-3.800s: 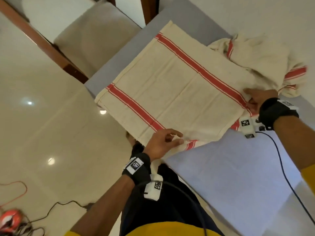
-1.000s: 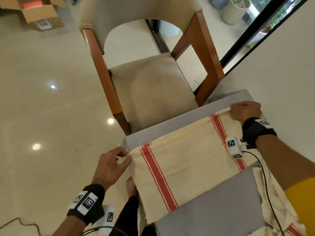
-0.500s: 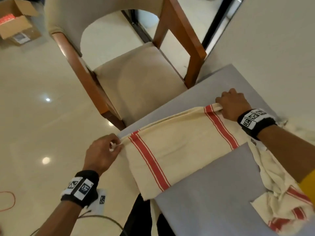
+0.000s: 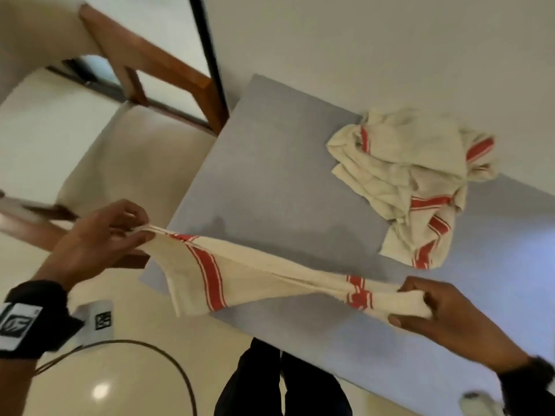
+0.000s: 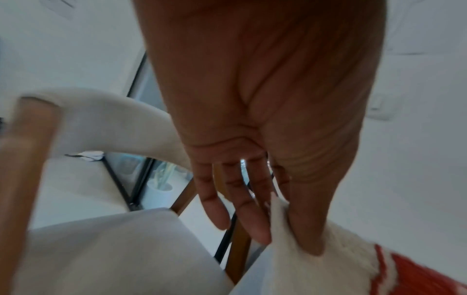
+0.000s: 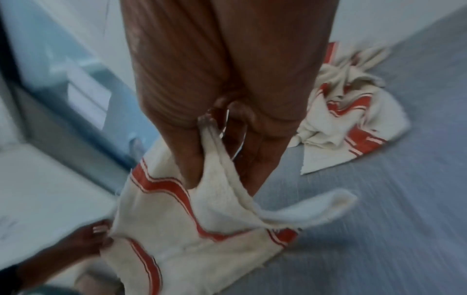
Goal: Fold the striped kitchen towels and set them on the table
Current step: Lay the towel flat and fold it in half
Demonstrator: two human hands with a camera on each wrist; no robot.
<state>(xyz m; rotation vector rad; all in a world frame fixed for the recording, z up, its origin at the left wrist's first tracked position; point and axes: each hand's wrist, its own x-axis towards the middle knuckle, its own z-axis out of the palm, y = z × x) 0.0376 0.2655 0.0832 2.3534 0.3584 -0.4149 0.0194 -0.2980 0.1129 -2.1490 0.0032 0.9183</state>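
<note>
Lifted off the table (image 4: 279, 163) now, towel (image 4: 255, 277) stretched lengthwise left to right, left hand (image 4: 99, 238) and right hand (image 4: 444, 313) pinching its ends

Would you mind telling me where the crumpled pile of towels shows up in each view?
Head: crumpled pile of towels upper right, on the grey table.
Left wrist: not in view.
Right wrist: pile right of centre, behind the right hand.
Shared landmark: the held towel, in all three.
</note>
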